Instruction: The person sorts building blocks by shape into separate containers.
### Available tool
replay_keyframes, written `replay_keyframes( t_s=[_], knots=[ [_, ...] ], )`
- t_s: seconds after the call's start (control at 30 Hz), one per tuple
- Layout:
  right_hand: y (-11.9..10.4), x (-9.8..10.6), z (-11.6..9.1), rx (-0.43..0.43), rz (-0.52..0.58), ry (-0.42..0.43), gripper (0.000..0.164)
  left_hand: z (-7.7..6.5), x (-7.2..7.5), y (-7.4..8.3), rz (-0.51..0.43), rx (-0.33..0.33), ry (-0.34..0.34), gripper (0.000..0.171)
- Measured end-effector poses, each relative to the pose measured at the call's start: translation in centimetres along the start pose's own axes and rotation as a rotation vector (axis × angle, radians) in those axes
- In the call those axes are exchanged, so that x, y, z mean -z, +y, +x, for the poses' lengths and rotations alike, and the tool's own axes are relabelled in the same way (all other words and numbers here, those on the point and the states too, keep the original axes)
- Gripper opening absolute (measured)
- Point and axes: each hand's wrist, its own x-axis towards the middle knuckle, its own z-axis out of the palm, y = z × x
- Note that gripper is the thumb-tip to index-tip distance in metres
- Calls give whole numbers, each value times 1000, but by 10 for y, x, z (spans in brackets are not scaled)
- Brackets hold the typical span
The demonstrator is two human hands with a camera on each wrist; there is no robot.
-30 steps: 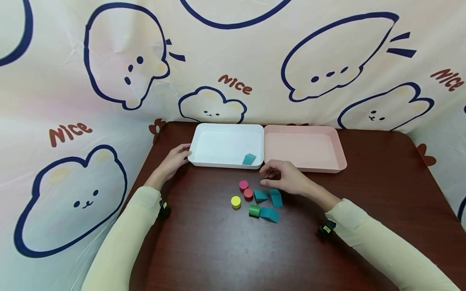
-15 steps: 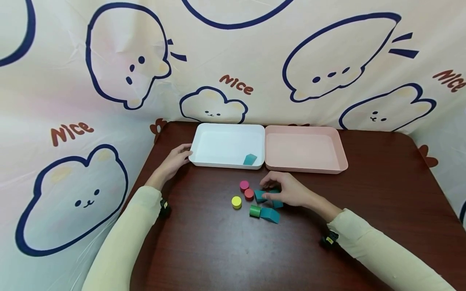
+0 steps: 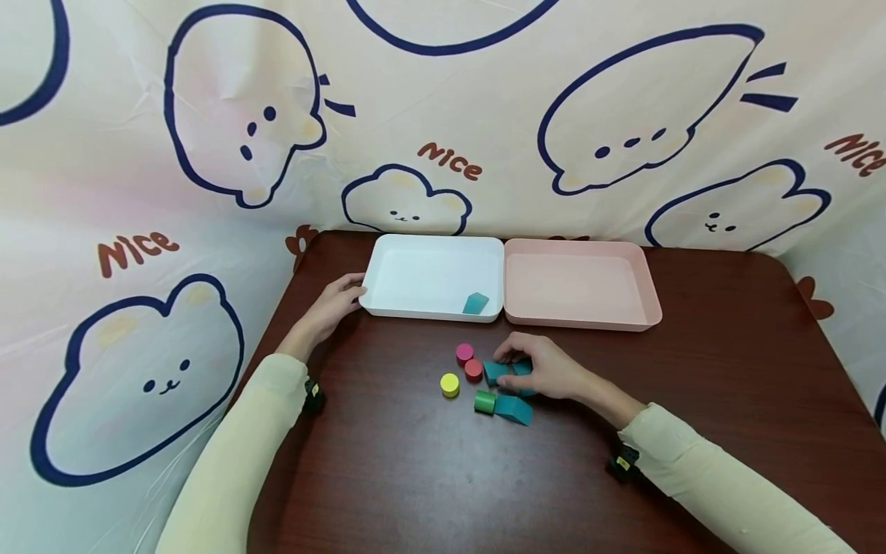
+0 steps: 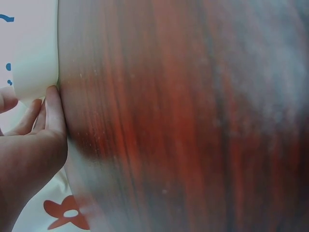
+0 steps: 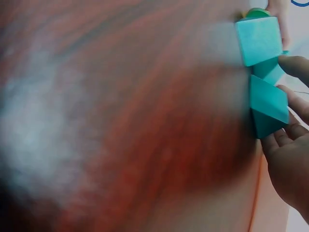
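My left hand (image 3: 332, 306) rests its fingertips against the left side of a white tray (image 3: 408, 265); the left wrist view shows those fingers (image 4: 55, 108) at the tray's outer wall. No finger reaches clearly inside the tray. My right hand (image 3: 550, 368) has its thumb and fingers on either side of a teal wedge block (image 3: 494, 374), which it pinches on the table. Partly under that hand is a second teal wedge (image 5: 269, 102). A third teal wedge (image 3: 514, 409) lies nearer, touching a green cylinder (image 3: 484, 402). Another teal block (image 3: 475, 303) lies inside the white tray.
A pink tray (image 3: 581, 281) stands right beside the white one. Left of the wedges are a magenta cylinder (image 3: 464, 354), a red cylinder (image 3: 474, 370) and a yellow cylinder (image 3: 450, 385). Behind the dark wooden table (image 3: 415, 477) hangs a patterned cloth (image 3: 498, 100).
From beside the pink tray's front edge, my right hand has come down and nearer onto the teal wedges, closing round one. My left hand stays at the white tray.
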Motion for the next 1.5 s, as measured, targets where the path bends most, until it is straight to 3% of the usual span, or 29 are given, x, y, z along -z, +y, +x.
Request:
replay_keyframes(
  t_s=[0.53,1.0,1.3,1.5],
  knots=[
    [5,-2,1,26,-28,-7,31,-1,0,0,0,-9,-2,57],
    [-3,-1,5,32,-36,-34,30,-3,0,0,-17,-21,-7,57],
    [9,-5,6,154,-33,-6,29,-2,-1,-1,-21,-22,-9,58],
    [2,-4,6,68,-37,-31,29,0,0,-3,-17,-22,-11,58]
  ],
)
